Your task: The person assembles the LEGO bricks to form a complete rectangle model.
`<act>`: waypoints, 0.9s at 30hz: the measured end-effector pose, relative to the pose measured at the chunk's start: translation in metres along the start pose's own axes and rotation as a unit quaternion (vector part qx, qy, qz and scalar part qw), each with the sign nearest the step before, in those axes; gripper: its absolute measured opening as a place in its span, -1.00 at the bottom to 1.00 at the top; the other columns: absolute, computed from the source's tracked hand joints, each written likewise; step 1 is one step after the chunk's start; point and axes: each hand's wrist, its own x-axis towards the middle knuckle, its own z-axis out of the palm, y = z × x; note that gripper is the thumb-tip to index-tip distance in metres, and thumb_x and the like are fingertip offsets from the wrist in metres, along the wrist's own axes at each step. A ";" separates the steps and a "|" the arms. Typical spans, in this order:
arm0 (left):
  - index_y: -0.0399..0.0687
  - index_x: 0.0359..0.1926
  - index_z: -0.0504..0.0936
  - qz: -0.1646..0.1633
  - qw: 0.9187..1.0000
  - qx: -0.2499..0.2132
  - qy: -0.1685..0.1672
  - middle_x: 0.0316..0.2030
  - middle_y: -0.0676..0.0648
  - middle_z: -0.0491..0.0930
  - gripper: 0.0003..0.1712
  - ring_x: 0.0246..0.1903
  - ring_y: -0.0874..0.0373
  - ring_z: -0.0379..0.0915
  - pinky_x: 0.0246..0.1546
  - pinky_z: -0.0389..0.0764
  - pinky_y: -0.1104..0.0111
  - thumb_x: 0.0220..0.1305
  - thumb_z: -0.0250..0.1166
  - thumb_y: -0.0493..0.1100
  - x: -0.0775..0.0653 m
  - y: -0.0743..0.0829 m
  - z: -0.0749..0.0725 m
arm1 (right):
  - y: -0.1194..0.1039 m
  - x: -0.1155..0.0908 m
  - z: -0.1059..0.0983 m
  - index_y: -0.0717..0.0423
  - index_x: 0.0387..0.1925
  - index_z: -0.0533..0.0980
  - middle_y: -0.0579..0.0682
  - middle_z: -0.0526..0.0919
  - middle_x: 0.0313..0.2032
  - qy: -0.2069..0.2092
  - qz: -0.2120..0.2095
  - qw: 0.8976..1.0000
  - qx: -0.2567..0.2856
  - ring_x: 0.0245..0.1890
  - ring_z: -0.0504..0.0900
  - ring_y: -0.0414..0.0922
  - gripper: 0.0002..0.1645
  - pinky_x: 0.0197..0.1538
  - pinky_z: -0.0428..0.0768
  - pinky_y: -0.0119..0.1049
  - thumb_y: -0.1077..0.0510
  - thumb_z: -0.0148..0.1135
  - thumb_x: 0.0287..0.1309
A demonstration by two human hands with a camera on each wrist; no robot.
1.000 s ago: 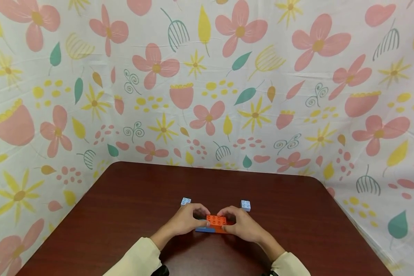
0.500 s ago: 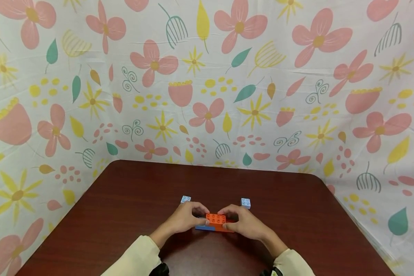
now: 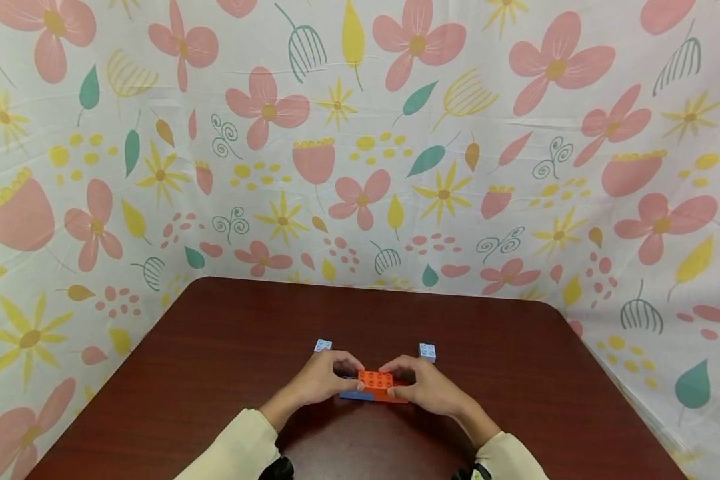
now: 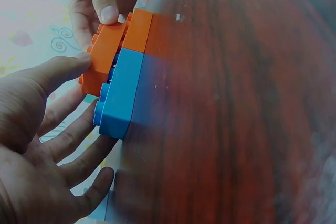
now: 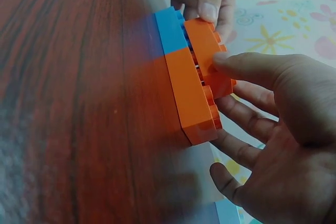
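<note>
A toy building brick in orange (image 3: 375,380) with studs on top is pinched between my two hands at its ends. It sits across the joint of a blue brick (image 4: 124,93) and a second orange brick (image 5: 188,90), which lie end to end on the table. Studs show in a narrow gap between the upper brick and the lower pair in both wrist views. My left hand (image 3: 324,380) grips the left end with the thumb on the near side. At the other end my right hand (image 3: 429,387) holds it likewise. Fingertips behind the bricks are partly hidden.
Two small light blue bricks stand farther back on the dark wooden table (image 3: 246,333): one light blue brick (image 3: 323,345) just behind the left hand, another light blue brick (image 3: 427,353) behind the right. A flower-patterned cloth (image 3: 360,133) hangs beyond the table.
The head view has shifted slightly. Both hands keep their hold on the upper orange brick, with no clear movement of the bricks.
</note>
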 end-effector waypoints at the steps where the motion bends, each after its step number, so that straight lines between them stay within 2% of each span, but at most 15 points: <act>1: 0.04 -0.07 0.76 0.000 1.000 0.000 0.000 -0.12 0.02 0.77 -0.75 -0.11 0.18 0.66 -0.06 0.66 0.31 0.25 0.51 -0.06 0.000 0.000 0.000 | 0.000 0.000 0.000 0.00 0.15 0.62 0.03 0.68 0.05 0.000 0.000 1.000 0.004 -0.02 0.60 -0.05 -0.61 -0.02 0.58 -0.39 0.15 0.38 0.30; 9: 0.16 -0.10 0.76 0.002 1.000 0.003 -0.002 -0.17 0.11 0.76 -0.79 -0.18 0.28 0.64 -0.13 0.65 0.38 0.24 0.52 -0.04 0.001 -0.004 0.000 | 0.000 0.000 0.001 0.01 0.16 0.63 0.03 0.70 0.03 0.004 0.004 1.000 0.015 -0.05 0.60 -0.08 -0.60 -0.05 0.58 -0.39 0.18 0.39 0.30; 16: 0.15 -0.11 0.77 0.001 1.000 0.003 -0.002 -0.16 0.11 0.76 -0.79 -0.18 0.27 0.65 -0.14 0.66 0.38 0.23 0.52 -0.06 0.001 -0.003 0.000 | 0.001 0.000 0.001 0.02 0.16 0.63 0.04 0.70 0.05 0.003 0.004 1.000 0.016 0.00 0.62 -0.02 -0.60 -0.03 0.60 -0.40 0.18 0.39 0.30; 23: 0.16 -0.11 0.77 0.000 1.000 -0.002 -0.006 -0.14 0.10 0.76 -0.79 -0.14 0.25 0.66 -0.10 0.67 0.36 0.23 0.53 -0.05 0.002 -0.004 0.000 | 0.002 0.000 0.001 -0.09 0.13 0.64 -0.06 0.71 0.03 0.005 0.003 1.000 -0.006 -0.02 0.64 -0.09 -0.63 -0.01 0.60 -0.41 0.13 0.39 0.31; 27: 0.16 -0.12 0.77 -0.001 1.000 -0.005 -0.005 -0.13 0.09 0.76 -0.80 -0.12 0.23 0.67 -0.10 0.67 0.35 0.23 0.53 -0.06 0.002 -0.005 -0.001 | 0.002 0.001 0.001 -0.08 0.13 0.64 -0.06 0.70 0.02 0.003 -0.003 1.000 -0.007 -0.04 0.64 -0.09 -0.64 -0.02 0.61 -0.40 0.14 0.38 0.32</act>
